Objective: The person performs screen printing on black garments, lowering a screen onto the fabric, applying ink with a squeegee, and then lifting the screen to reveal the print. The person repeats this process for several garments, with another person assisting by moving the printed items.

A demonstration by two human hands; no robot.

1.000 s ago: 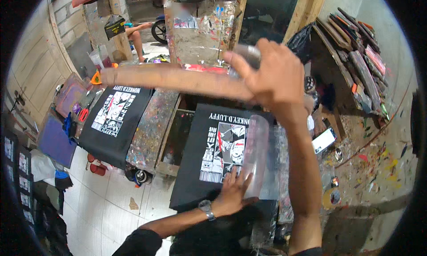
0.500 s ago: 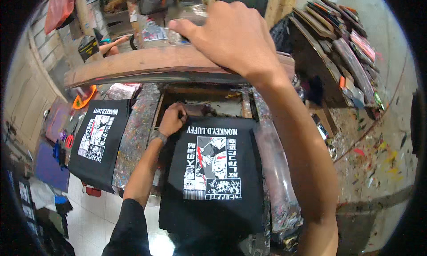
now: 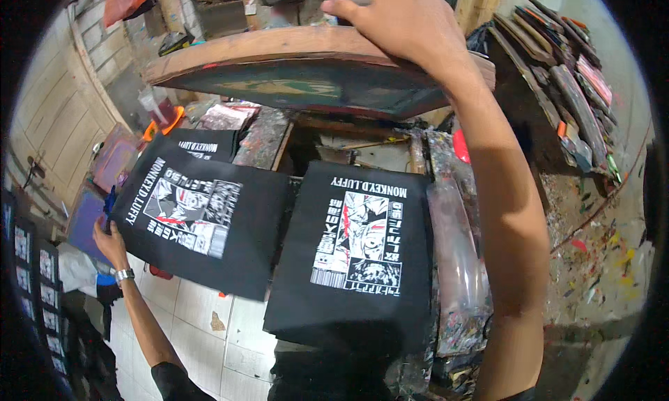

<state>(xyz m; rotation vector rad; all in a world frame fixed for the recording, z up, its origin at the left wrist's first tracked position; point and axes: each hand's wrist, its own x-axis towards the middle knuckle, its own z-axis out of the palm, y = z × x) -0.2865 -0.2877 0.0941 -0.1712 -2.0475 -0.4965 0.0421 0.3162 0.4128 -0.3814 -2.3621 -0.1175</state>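
A wooden frame (image 3: 265,47) tilts up beyond a stack (image 3: 352,251) of black printed sheets. The right hand (image 3: 411,25) lies over its top edge, thumb stretched out — how far the hidden fingers close, I cannot tell. Left of the stack slants 1 loose sheet (image 3: 198,220), its left edge pinched in the partly curled left hand (image 3: 110,244). Clear plastic (image 3: 456,244) lies just right of the stack; a watch (image 3: 124,275) circles the left wrist.

Left fingers (image 3: 102,235) hold a printed black sheet (image 3: 198,218); right fingers (image 3: 352,12) grip a wooden frame (image 3: 279,45).
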